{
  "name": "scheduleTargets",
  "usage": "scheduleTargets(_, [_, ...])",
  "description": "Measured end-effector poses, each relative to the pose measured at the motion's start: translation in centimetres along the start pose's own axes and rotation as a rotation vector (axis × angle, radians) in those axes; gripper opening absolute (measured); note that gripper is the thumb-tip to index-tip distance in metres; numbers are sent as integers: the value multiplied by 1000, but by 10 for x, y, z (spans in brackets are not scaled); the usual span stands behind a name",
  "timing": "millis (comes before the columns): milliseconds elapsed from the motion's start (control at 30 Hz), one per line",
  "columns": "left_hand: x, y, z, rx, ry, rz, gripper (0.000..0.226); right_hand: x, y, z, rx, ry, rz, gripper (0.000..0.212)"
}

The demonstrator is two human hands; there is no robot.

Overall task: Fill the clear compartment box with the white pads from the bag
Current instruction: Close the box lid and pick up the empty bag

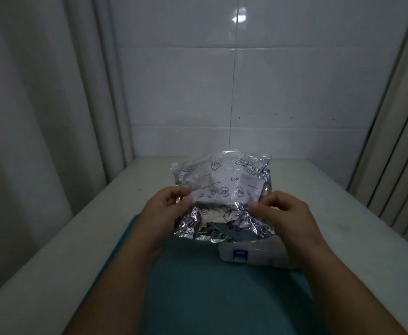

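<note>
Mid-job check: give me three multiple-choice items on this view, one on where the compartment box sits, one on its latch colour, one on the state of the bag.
1. Where is the clear compartment box?
A. On the teal mat, by the right wrist
B. On the bare white table by the left curtain
C. On the floor

2. What colour is the box's latch?
A. Red
B. Blue
C. Yellow

3. What is the state of the printed plastic bag?
A. Lying untouched on the mat
B. Tucked inside the box
C. Held up, pinched by the left hand and the right hand

Answers: 1 A, the box lies on the mat under the right forearm; 2 B, a blue tab shows on its front edge; 3 C, each hand's grip pinches the film.
</note>
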State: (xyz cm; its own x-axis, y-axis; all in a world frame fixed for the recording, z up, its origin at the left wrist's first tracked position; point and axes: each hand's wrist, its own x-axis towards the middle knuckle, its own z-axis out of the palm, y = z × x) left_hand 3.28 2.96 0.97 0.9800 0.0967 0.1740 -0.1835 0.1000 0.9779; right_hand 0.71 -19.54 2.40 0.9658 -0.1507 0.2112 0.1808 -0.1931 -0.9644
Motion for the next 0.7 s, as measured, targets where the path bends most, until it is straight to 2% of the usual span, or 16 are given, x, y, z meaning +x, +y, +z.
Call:
scheduleTargets(33, [0, 1, -2, -25, -57, -17, 28, 1, 2, -2, -19, -31, 8, 11])
scheduleTargets(133, [-1, 1, -11, -92, -215, -48, 62, 5, 7, -8, 3, -130, 86, 51])
scheduleTargets(200, [-3, 2, -16, -143, -304, -87, 75, 9, 9, -12, 82, -144, 114, 66])
scheduleTargets(300, [-2, 1, -22, -227, -363, -110, 90, 10, 6, -18, 322, -190, 181, 73])
scheduleTargets(400, [0, 1, -24, -270, -331, -136, 97, 9, 4, -20, 396, -205, 190, 78])
scheduleTargets(533, [1, 0, -21, -189, -261, -110, 86, 11, 6, -19, 335, -156, 189, 70])
scheduleTargets(633, [3, 3, -19, -126, -117, -85, 46, 12, 6, -16, 283, -92, 148, 40])
scheduleTargets(700, [3, 3, -16, -60, -7, -74, 29, 12, 11, -14, 204, -20, 123, 32])
